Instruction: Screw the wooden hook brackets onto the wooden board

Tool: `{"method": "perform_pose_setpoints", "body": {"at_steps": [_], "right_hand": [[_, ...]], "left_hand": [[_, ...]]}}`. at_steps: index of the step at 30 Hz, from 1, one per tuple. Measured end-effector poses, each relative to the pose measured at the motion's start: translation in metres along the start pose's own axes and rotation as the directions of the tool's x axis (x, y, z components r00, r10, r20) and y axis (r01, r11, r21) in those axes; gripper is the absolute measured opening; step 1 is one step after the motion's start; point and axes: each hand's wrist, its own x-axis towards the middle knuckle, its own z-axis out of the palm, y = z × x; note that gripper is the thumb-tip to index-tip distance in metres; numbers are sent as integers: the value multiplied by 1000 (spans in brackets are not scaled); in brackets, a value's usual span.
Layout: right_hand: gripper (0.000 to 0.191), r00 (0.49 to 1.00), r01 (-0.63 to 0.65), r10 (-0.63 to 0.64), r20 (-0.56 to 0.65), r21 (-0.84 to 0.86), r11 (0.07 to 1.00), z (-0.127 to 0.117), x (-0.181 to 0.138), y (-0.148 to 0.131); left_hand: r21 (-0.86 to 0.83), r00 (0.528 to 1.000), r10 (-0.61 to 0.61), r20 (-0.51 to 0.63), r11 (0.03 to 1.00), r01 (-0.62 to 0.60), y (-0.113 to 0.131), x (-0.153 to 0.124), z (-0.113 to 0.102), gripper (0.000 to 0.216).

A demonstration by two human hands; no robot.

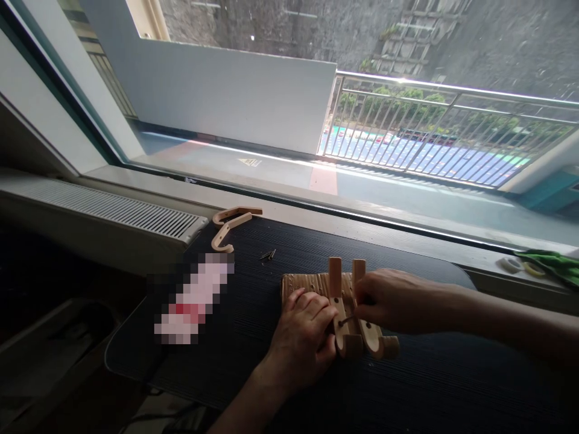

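A ridged brown board [311, 281] lies on the dark table with two curved wooden hooks on it, a left hook [335, 280] and a right hook [368, 333]. My left hand [302, 328] is closed over the board, its fingers curled across the top and its thumb beside the left hook. My right hand [384, 301] is closed in a pinch above the right hook. From its fingers a thin, screw-like piece [347, 320] reaches to a hole in the left hook. My fingers hide its other end.
Two more wooden hooks [230, 228] lie at the table's far left corner. Several loose screws [270, 255] are near them. A blurred pink-and-white item [194, 301] lies on the left. Behind the dark table [226, 355] are a radiator [113, 208] and a window. Tape rolls [511, 264] and green cloth [554, 265] sit far right.
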Motion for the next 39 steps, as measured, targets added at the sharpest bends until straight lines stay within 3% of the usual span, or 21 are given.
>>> {"method": "perform_pose_setpoints", "body": {"at_steps": [3,7,11,24,30,32,36,39], "right_hand": [[32,999,28,-28,23,0,1000,-7,-5,6],[32,987,56,-77,-140,-147,988,-22,-12,1],[24,976,64,-111,-187,-239,969,-25,-7,-3],[19,979,107,-153,-132,-308,945,-16,9,-3],[17,939,297,-343,-18,-457,838,-16,19,-13],[18,946,284,-323,-13,-446,849,-14,22,-13],[17,983,110,-149,-110,-300,947,-14,24,-9],[17,990,63,-96,-100,-286,956,-19,20,-11]], "left_hand": [[-1,1000,16,-9,1000,-16,0,-1,-2,39],[-10,1000,24,-11,1000,-24,1,-2,-3,42],[-19,1000,16,-13,1000,-17,2,-2,-4,41],[-6,999,34,29,999,-34,2,-2,-4,40],[15,998,41,47,999,-41,0,-2,-3,41],[26,998,47,46,998,-48,0,-2,-2,40],[35,998,56,35,998,-57,0,-1,0,38],[28,998,57,37,998,-59,1,-1,0,35]]}}
